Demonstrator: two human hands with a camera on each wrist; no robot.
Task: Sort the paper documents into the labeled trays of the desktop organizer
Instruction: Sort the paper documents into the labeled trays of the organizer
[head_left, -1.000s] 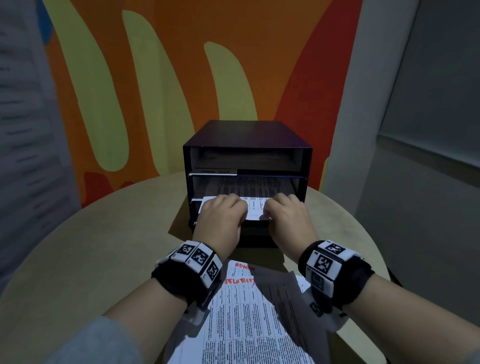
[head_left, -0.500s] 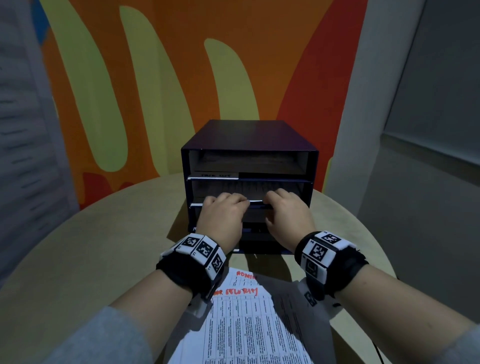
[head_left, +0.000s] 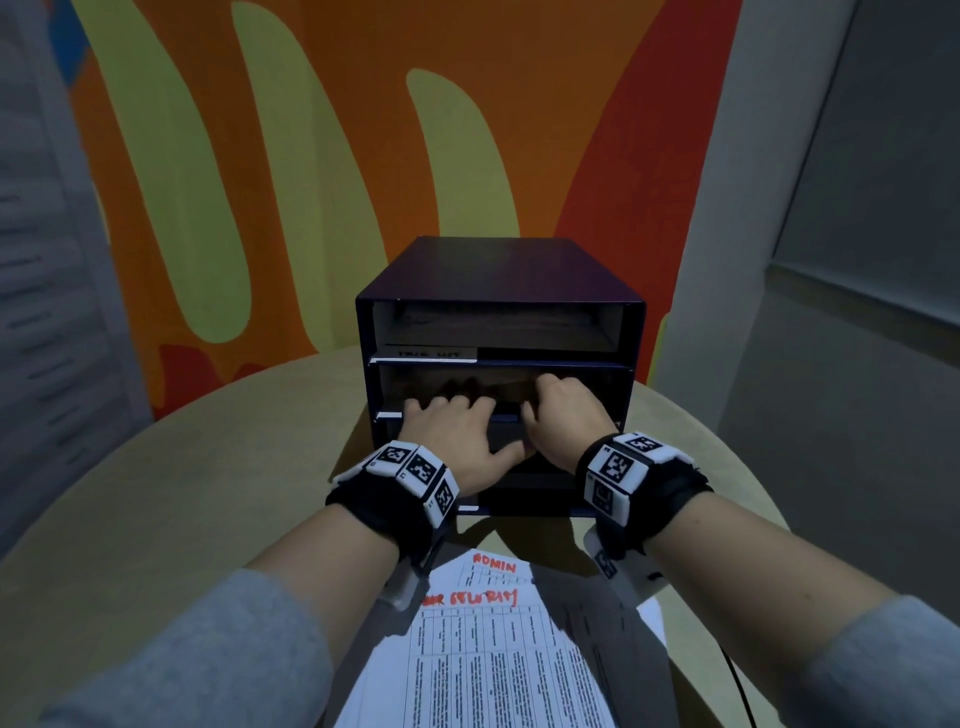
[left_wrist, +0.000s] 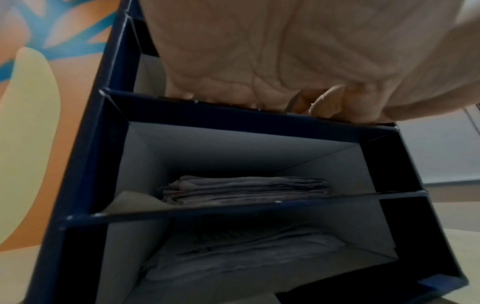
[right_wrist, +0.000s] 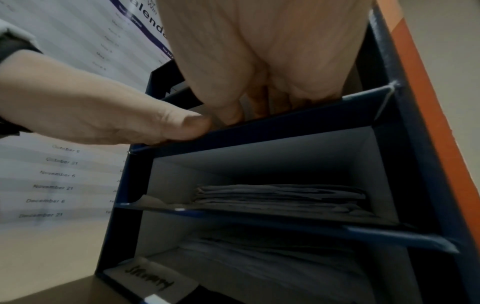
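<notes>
Two hands reach into the second slot from the top of the dark blue desktop organizer (head_left: 501, 291), which stands upright on the round table (head_left: 156, 493) with its open front facing the person. The left hand (head_left: 457, 441) lies palm down on the front lip of that shelf, fingers stretched inward and holding nothing, thumb spread toward the right. The right hand (head_left: 563, 415) sits beside it, fingers extended deeper into the same slot; whether they pinch a sheet there cannot be told. In the wrist views, a folded stack of papers (left_wrist: 244, 190) lies flat in the slot below, long edge across the opening, and more sheets (right_wrist: 272, 265) lie in the bottom tray. On the table near the person lies a pile of printed documents (head_left: 498, 670), long axis running toward the organizer, headed in red handwriting.
</notes>
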